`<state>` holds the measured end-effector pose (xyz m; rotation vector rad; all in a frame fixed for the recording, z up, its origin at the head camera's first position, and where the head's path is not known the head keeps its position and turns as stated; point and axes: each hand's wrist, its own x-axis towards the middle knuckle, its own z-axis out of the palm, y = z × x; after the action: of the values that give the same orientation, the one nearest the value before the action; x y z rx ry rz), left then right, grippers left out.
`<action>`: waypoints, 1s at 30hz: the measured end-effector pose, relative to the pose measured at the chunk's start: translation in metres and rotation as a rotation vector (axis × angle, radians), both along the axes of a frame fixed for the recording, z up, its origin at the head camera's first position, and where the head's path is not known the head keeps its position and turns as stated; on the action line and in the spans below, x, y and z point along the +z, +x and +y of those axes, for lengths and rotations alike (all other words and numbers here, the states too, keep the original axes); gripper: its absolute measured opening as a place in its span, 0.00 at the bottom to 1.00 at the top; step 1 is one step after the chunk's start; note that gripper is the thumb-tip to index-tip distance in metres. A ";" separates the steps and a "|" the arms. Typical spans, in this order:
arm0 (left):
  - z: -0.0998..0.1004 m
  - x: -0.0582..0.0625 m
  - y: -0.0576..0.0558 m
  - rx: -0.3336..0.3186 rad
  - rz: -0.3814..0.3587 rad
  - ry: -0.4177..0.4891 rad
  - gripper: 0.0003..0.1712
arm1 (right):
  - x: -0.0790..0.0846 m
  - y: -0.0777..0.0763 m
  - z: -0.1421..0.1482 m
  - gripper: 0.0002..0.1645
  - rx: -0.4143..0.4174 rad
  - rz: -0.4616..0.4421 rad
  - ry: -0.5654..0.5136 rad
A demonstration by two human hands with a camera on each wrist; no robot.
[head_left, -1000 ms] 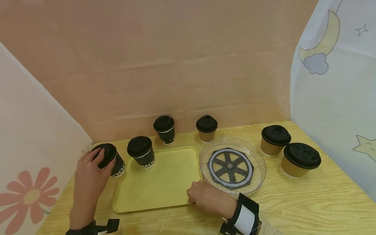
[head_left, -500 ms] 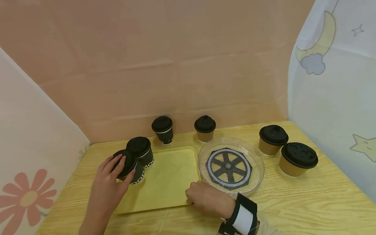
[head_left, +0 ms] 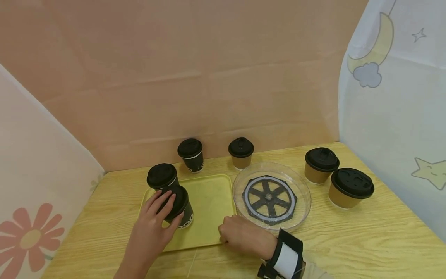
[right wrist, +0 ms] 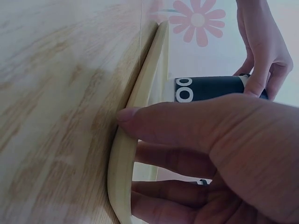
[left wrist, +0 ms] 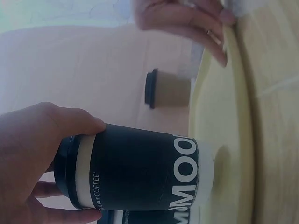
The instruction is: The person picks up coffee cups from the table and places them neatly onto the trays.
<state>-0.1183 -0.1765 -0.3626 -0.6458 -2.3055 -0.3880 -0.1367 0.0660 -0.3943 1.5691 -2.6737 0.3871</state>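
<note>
My left hand (head_left: 153,224) grips a black paper coffee cup (left wrist: 135,168) near its black lid, thumb on one side and fingers on the other. The cup stands upright, its white base close over the left half of a yellow tray (head_left: 209,209). Just behind it, a second black coffee cup (head_left: 162,176) is at the tray's back left corner, partly hidden. At the front right corner, my right hand (head_left: 245,236) holds the tray's rim (right wrist: 121,172), with the thumb outside and the fingers inside the rim.
A clear round dish (head_left: 304,211) with a dark wheel-like pattern sits right of the tray. Behind are a small black cup (head_left: 195,162) and a small brown cup (head_left: 241,161). Two brown cups (head_left: 315,174) with black lids stand at the right. Cloth walls surround the table (head_left: 369,240).
My left hand has carried the black coffee cup rightward, from the tray's left edge to over the tray in front of the second black cup. The right hand stays at the rim.
</note>
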 end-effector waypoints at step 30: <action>0.019 -0.014 0.010 0.001 -0.094 -0.072 0.33 | -0.001 0.001 0.000 0.27 -0.012 -0.002 0.021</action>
<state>-0.1079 -0.1574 -0.3765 -0.6747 -2.4184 -0.3422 -0.1360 0.0663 -0.3952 1.5583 -2.6958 0.3617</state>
